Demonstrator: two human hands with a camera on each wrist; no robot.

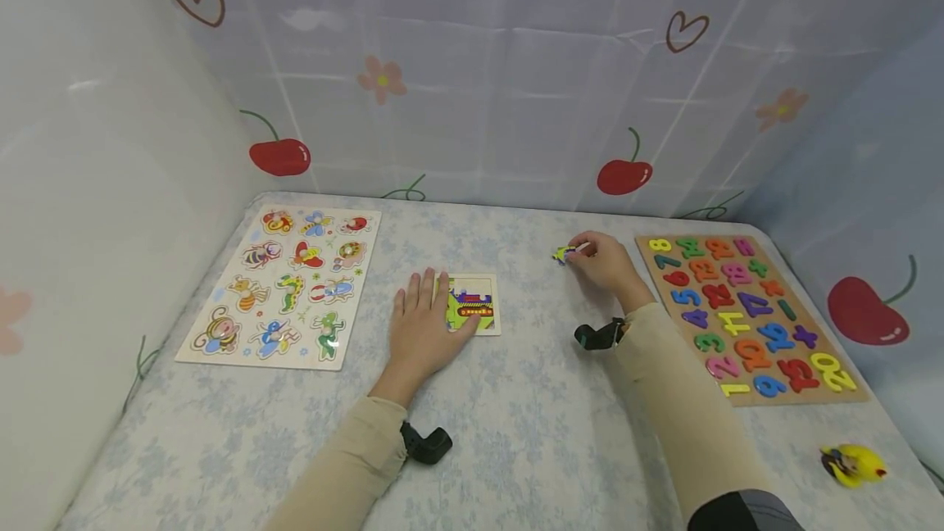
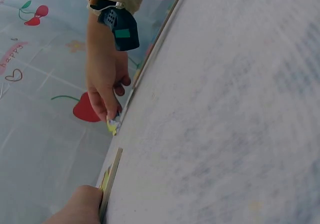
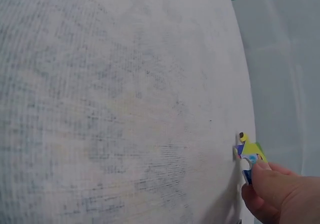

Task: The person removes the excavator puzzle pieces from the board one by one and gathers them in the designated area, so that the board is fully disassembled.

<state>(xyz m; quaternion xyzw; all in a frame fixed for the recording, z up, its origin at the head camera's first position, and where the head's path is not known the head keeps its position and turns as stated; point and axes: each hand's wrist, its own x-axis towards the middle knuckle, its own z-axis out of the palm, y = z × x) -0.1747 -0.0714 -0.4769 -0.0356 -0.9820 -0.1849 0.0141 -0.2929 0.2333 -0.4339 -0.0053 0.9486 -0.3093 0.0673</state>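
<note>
A small square jigsaw puzzle point(image 1: 474, 306) in a pale wooden frame lies mid-table, showing part of a colourful vehicle picture on green. My left hand point(image 1: 426, 330) lies flat over its left side, fingers straight, thumb across the lower part, hiding that portion. In the left wrist view the thumb point(image 2: 85, 204) rests at the frame's edge. To the right, my right hand point(image 1: 605, 262) pinches a jigsaw piece point(image 3: 252, 151) between thumb and fingers. The piece is yellow-green with blue and purple and has rounded knobs. It is held close over the tabletop.
At the left lies a white insect puzzle board point(image 1: 288, 359). A brown number board point(image 1: 804, 396) with colourful raised digits lies at the right, beside my right forearm. A yellow toy duck point(image 1: 855, 464) sits near the right front edge. Printed curtains point(image 1: 487, 105) stand behind the table.
</note>
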